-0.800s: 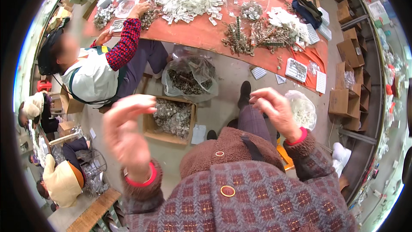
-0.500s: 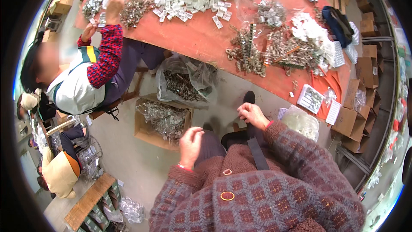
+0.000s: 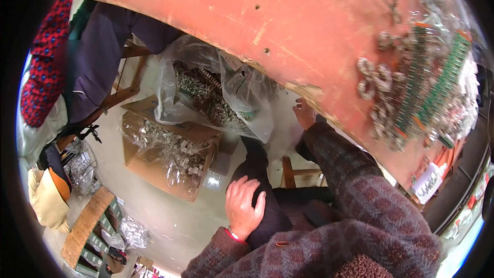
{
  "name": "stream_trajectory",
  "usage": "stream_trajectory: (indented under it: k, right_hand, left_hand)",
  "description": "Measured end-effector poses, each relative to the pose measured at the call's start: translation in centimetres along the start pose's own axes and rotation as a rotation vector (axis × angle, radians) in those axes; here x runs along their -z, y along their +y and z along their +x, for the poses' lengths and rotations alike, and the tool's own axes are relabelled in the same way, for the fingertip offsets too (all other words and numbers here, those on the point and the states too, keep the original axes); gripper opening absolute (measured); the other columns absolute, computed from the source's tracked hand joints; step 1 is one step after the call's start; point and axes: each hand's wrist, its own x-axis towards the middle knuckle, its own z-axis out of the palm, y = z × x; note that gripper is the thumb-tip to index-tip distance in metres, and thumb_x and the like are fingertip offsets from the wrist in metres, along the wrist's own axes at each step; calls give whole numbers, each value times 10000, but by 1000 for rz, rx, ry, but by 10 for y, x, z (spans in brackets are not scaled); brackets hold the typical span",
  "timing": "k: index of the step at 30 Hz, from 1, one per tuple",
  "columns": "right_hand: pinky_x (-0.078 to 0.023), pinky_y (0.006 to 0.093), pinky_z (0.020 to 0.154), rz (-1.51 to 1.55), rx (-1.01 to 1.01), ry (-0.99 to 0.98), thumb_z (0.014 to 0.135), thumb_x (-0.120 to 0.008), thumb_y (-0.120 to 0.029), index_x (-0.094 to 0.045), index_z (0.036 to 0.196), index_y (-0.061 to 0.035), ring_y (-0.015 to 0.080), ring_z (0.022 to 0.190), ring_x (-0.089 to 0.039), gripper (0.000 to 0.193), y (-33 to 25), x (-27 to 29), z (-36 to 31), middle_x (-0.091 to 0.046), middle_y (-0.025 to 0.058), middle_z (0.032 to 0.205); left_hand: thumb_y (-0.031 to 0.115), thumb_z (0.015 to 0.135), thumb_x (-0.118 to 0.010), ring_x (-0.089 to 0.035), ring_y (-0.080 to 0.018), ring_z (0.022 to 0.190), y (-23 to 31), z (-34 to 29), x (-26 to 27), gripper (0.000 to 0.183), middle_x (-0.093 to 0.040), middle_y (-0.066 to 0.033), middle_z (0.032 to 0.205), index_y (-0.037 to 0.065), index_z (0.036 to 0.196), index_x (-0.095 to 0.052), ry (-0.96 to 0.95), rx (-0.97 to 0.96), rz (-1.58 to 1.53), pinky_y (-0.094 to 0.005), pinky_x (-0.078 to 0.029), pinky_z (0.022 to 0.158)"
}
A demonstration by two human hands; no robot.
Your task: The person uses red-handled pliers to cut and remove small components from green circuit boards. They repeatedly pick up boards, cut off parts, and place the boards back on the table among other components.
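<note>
A: Start with the largest. How does it lie to the hands?
B: Red table [image 3: 288, 36]: its near edge is just beside the right hand [image 3: 304, 113]. Clear plastic bag [image 3: 165, 98] of metal parts: on the floor side of the table's near edge, to the left of the right hand, a narrow gap between in this view. Left hand [image 3: 244, 206]: well apart from the table, toward the wearer.

A: Grip?
B: Left: laid on the knee [image 3: 272, 219], thumb away from the fingers. Right: fingers partly bent, seen small against the table's edge; cannot tell if the tips meet.

A: Surroundings and obstructions, in order of size?
B: Carton [image 3: 144, 170] with loose parts: nearer the wearer than the table's edge, bag film lapping its rim. Pile of metal parts [image 3: 381, 108]: on the table, toward its right end. Wooden stool [image 3: 288, 172]: below the table's near edge, partly behind the right sleeve [image 3: 339, 152]. Two green-edged strips [image 3: 445, 80]: on the table, in that pile. In the way: the table's edge overhangs the far side of the bag.

A: Axes?
B: Table: near edge slants from upper left to lower right. Bag: mouth faces up, gaping; its contents stretch roughly parallel to the table's edge.
</note>
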Motion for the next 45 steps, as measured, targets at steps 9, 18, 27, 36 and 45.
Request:
stream_trajectory:
  k: [9, 18, 27, 36, 45]
  right_hand:
    - [-548, 315, 553, 626, -314, 12, 910, -596, -123, -560, 957, -34, 179, 671, -660, 107, 39, -78, 94, -637, 92, 825]
    - [-567, 333, 623, 859, -316, -132, 934, -567, -146, -547, 1016, -9, 198, 738, -632, 161, -78, 38, -74, -587, 78, 849]
    - [-568, 261, 658, 822, 299, -301, 968, -602, -143, -608, 1041, -14, 108, 813, -654, 148, -148, 260, -297, -633, 28, 917]
    - [-509, 258, 606, 242, 786, 500, 879, -638, -36, -641, 951, 17, 86, 673, -610, 89, -137, 453, -308, -671, 60, 809]
    - [-517, 409, 729, -281, 863, 812, 873, -646, -172, -649, 983, -79, 291, 807, -664, 145, -147, 518, -216, -673, 113, 874]
  left_hand:
    - [98, 715, -716, -650, -327, 980, -17, 19, -15, 269, -684, -82, 951, 34, 969, -657, 209, -163, 6, -500, -471, 914]
    - [64, 757, -692, -631, -337, 900, 18, 25, -51, 138, -665, -145, 915, 37, 886, -650, 415, -324, 16, -434, -484, 830]
    - [66, 815, -666, -617, -335, 847, 21, 3, -82, 59, -663, -131, 867, 33, 862, -656, 522, -427, 77, -420, -478, 789]
    - [29, 851, -634, -646, -291, 733, 81, -5, -84, 54, -660, -135, 799, 1, 891, -657, 404, -453, -115, -370, -506, 685]
    - [2, 870, -622, -659, -214, 698, 206, 16, -92, 63, -663, -116, 779, -16, 922, -653, 273, -662, -224, -313, -512, 656]
